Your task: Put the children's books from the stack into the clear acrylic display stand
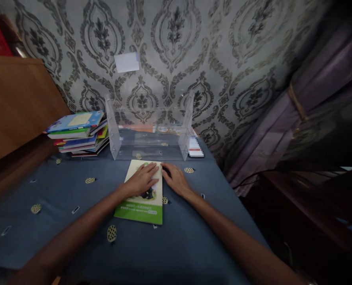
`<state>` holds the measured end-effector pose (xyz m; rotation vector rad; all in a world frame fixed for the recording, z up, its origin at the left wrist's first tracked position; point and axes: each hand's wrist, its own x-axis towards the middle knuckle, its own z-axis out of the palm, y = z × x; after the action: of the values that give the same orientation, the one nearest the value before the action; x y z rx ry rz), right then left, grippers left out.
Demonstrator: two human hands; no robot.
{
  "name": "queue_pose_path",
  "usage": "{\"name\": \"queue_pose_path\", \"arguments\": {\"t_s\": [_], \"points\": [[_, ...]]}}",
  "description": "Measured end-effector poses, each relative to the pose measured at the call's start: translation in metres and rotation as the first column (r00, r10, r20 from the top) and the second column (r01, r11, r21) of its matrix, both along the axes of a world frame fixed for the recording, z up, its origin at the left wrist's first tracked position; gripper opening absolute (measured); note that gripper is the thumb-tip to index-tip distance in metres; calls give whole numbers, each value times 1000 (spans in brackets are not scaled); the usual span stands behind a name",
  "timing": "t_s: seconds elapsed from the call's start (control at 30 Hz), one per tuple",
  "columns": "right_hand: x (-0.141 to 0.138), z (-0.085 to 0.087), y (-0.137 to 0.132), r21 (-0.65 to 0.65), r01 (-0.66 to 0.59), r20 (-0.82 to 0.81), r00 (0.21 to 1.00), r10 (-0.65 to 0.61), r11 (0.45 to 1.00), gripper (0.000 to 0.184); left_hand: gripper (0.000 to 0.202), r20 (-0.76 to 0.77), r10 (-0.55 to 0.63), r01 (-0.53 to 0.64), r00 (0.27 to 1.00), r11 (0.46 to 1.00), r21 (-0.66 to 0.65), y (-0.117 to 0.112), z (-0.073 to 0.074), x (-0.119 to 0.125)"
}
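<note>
A thin book (138, 213) with a cream and green cover lies flat on the blue patterned tablecloth, its printed text upside down to me. Spread across the upper part of the cover is my left hand (141, 180), palm down and fingers stretched out, hiding some of the picture. My right hand (176, 180) rests at the book's upper right edge with fingers bent and thumb apart; its fingertips meet the edge without a visible grip. Just beyond the book stands a clear acrylic rack (114, 130), its side panels upright and its shelves see-through.
An uneven stack of books (77, 132) stands left of the rack, beside a wooden panel (15, 107). A partly blurred white item (195, 147) lies right of the rack. Patterned wallpaper (176, 35) rises behind. A tied purple curtain (282, 122) hangs past the table's right edge.
</note>
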<state>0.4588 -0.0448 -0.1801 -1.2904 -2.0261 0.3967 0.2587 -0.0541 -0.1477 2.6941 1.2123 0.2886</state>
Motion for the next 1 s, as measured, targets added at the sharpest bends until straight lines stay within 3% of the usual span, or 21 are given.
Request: {"name": "queue_pose_path", "arguments": {"t_s": [0.17,0.33,0.5,0.67,0.83,1.0], "points": [[-2,0,-3,34,28,5,1000,-28,999,30,54,-51,46,-44,998,998,43,-8,-4,-10],[1,3,7,5,-16,-15,1000,16,1000,32,53,-45,26,-23,999,998,66,6,-12,-1],[5,4,10,-29,-101,-77,992,98,994,35,54,-57,22,-19,998,999,51,15,-7,9],[4,4,-4,8,-50,-49,998,50,999,34,53,-83,89,-85,993,995,61,-13,-1,-6],[-1,6,-19,40,-84,-39,996,85,996,32,54,-52,170,-162,984,978,130,-51,-11,-35],[-5,7,-15,17,-121,-85,989,122,992,32,53,7,171,-170,985,971,165,-50,-19,-38]]}}
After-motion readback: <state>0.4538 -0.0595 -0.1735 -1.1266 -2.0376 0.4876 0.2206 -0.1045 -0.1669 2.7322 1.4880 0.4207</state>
